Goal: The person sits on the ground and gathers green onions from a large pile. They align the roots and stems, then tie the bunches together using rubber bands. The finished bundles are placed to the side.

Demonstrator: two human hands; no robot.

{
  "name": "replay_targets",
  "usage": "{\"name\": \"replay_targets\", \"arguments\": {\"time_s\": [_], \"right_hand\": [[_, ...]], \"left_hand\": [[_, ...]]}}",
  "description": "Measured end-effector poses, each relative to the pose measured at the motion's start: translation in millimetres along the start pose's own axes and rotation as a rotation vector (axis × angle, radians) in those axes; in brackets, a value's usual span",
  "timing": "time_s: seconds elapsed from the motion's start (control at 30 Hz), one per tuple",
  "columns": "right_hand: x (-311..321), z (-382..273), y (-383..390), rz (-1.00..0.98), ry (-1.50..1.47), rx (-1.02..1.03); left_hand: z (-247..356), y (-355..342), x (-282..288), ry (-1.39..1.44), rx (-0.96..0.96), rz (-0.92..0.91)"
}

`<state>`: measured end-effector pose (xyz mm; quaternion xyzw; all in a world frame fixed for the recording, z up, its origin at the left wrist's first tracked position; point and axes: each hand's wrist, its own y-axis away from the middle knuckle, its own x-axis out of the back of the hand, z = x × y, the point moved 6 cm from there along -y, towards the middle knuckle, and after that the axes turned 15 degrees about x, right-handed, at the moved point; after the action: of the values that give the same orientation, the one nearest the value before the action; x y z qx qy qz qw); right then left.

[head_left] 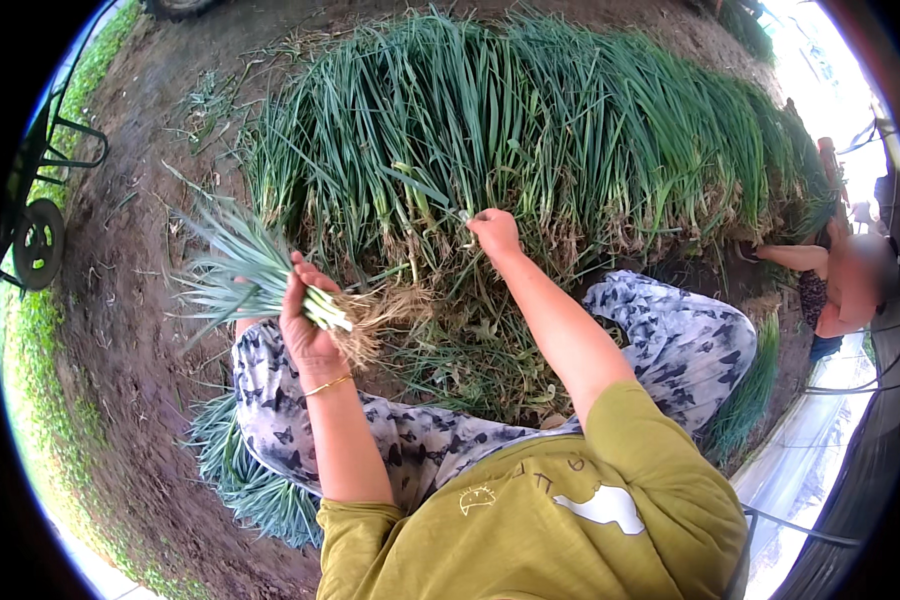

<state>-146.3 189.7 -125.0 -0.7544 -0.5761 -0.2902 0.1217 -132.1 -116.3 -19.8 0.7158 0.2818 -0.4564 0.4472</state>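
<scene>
My left hand [308, 315] is closed round a bunch of green onions [240, 275], above my left knee. Their leaves fan out to the left, and the white stems and stringy roots [365, 325] stick out to the right. A long heap of green onions [540, 120] lies across the ground in front of me, leaves away from me and roots toward me. At its near edge my right hand [497, 235] pinches a single green onion [435, 195], whose leaf points up and to the left.
Loose leaves and trimmings [470, 375] litter the ground between my legs. More green onions [255, 475] lie by my left leg, and another bundle [755, 390] by my right. A person [850, 280] reaches to the heap's right end. A wheeled frame [40, 240] stands far left.
</scene>
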Motion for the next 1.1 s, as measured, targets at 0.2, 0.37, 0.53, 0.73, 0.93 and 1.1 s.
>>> {"name": "replay_targets", "arguments": {"time_s": [0.2,0.37,0.53,0.73,0.93,1.1], "right_hand": [[38,-32,69,-0.179,-0.935,-0.314],[29,-26,128,-0.206,-0.934,-0.25],[20,-19,153,-0.334,-0.8,-0.095],[17,-27,141,-0.141,-0.786,-0.105],[53,15,172,-0.03,-0.641,-0.214],[69,13,159,-0.305,0.356,0.154]], "left_hand": [[-51,-18,51,-0.213,0.187,0.195],[-96,-28,74,-0.604,0.26,0.488],[-131,-32,91,-0.881,0.366,0.458],[-124,-37,87,-0.932,0.135,0.463],[-67,-46,93,-0.733,-0.004,0.533],[-75,-36,90,-0.718,0.068,0.495]]}}
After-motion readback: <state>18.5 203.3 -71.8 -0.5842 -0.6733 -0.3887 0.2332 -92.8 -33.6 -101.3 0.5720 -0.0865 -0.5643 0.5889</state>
